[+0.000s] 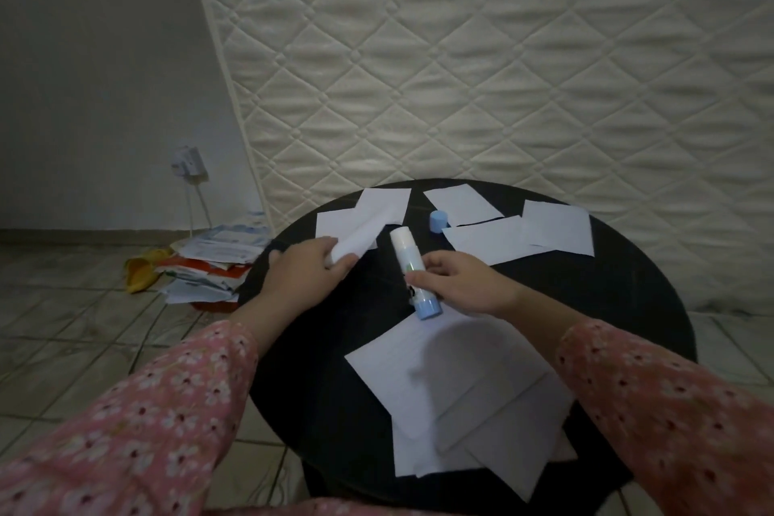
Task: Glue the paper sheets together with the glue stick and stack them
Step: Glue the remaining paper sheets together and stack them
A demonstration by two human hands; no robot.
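On the round black table (628, 306), my right hand (460, 285) grips an uncapped glue stick (408, 260), white with a blue base, its tip pointing away from me. Its blue cap (439, 221) stands on the table further back. My left hand (305, 272) pinches the near end of a white paper sheet (368, 222) and lifts it off the table's left part. A stack of white sheets (460, 398) lies near me under my right wrist. Loose sheets (519, 235) lie at the back right.
A quilted white mattress (502, 75) leans upright just behind the table. On the tiled floor to the left lies a pile of papers and packets (209, 264) next to a yellow object (142, 270). A wall socket (188, 163) with a cable sits low on the wall.
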